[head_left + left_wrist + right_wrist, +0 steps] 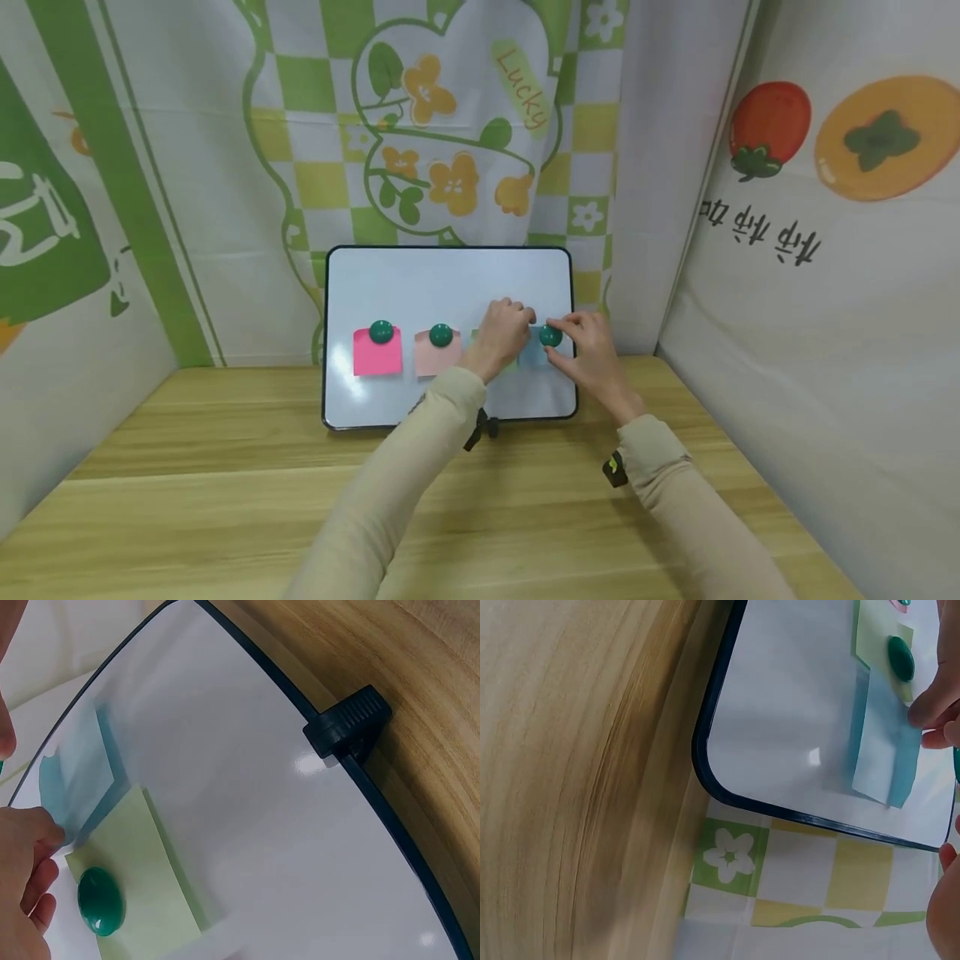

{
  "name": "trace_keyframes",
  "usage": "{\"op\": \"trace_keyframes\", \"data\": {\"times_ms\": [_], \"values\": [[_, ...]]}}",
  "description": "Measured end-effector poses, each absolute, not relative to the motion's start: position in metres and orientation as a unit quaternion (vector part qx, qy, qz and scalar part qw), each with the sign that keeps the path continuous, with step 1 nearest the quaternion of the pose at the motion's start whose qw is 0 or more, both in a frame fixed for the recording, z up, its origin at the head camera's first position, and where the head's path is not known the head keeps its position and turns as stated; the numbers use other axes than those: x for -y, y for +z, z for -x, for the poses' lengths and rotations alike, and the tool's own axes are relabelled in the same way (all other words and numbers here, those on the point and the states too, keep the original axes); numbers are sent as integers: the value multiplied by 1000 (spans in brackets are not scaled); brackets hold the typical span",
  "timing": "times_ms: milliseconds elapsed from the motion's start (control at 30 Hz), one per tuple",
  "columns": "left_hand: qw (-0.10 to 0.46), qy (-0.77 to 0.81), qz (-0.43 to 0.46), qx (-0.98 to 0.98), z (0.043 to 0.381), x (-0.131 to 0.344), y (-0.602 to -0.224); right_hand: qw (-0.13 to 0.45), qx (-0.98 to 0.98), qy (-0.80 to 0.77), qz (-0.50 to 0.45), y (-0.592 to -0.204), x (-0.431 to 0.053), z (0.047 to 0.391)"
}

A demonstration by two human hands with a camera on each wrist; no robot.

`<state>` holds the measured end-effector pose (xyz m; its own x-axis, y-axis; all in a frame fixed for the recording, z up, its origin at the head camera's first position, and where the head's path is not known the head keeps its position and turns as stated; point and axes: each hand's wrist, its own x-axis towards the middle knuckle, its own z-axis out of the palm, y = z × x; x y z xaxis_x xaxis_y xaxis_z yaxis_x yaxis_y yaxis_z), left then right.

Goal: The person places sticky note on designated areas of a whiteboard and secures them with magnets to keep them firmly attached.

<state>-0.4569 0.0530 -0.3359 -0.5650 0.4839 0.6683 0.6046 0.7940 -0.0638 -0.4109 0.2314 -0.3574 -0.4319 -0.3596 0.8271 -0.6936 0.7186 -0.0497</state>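
Note:
On the whiteboard [450, 283], my left hand [501, 333] holds the upper edge of a blue sticky note [877, 742] with curled fingers. The lower part of that note lifts off the board. A green round magnet [551, 336] is pinched between the thumb and forefinger of my right hand [592, 354], in front of the blue note's upper part. Beside it hangs a light green sticky note [154, 877] under another green magnet [101, 901]; in the head view my left hand mostly covers both.
Further left on the board are a hot pink note [377, 358] and a pale pink note [435, 362], each under a green magnet. A black clip stand [349, 724] grips the board's lower edge. The board stands on a wooden table [225, 500] before a printed curtain [315, 167].

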Motion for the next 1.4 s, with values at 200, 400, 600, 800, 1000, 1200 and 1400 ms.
{"op": "trace_keyframes", "data": {"times_ms": [200,400,600,800,1000,1200,1400], "values": [[341,-77,302,887,458,-53,-339,438,824,155,-323,-361,-228,422],[334,-62,302,891,457,-53,-338,437,834,156,-298,-365,-229,430],[314,-53,297,900,454,-55,-336,436,836,139,-302,-368,-230,436],[309,-39,293,904,453,-57,-335,435,841,127,-295,-370,-228,441],[333,-18,290,897,454,-60,-337,436,839,130,-299,-371,-227,445],[345,-2,283,895,456,-59,-338,429,841,129,-302,-369,-226,449],[357,5,287,889,456,-57,-340,415,851,124,-298,-369,-225,452]]}}
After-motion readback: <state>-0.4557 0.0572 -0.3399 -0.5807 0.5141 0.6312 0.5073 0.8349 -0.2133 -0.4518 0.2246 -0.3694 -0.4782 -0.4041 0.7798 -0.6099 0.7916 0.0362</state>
